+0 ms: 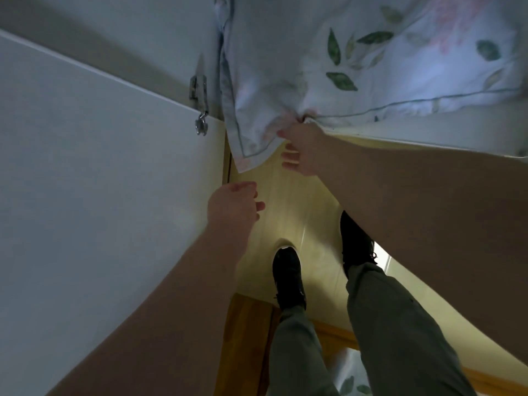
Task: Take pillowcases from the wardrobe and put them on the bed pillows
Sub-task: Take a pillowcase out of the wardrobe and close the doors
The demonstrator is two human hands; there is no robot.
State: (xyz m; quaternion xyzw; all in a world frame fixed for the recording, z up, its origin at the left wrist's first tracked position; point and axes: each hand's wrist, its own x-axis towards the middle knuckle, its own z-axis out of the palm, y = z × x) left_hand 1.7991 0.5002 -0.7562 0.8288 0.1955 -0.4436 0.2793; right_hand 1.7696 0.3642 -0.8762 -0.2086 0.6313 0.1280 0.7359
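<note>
I am pinching the flowered pillowcase (pixel 285 67) at its piped hem with my right hand (pixel 300 151). The cloth is hanging in the air above the floor (pixel 288 201), just beside the white wardrobe door (pixel 85 172). My left hand (pixel 234 204) is hovering lower, fingers loosely curled, gripping nothing. Assessment: light, soft, limp fabric, prone to bunching. Taking the hem near two corners is looking soundest.

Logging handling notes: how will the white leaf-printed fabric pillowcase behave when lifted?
Probably floppy: the white leaf-printed fabric pillowcase puckers where the right hand pinches it, and one corner droops. Likely light, since a single pinch seems to carry it, though its far end may be resting on something out of view.
</note>
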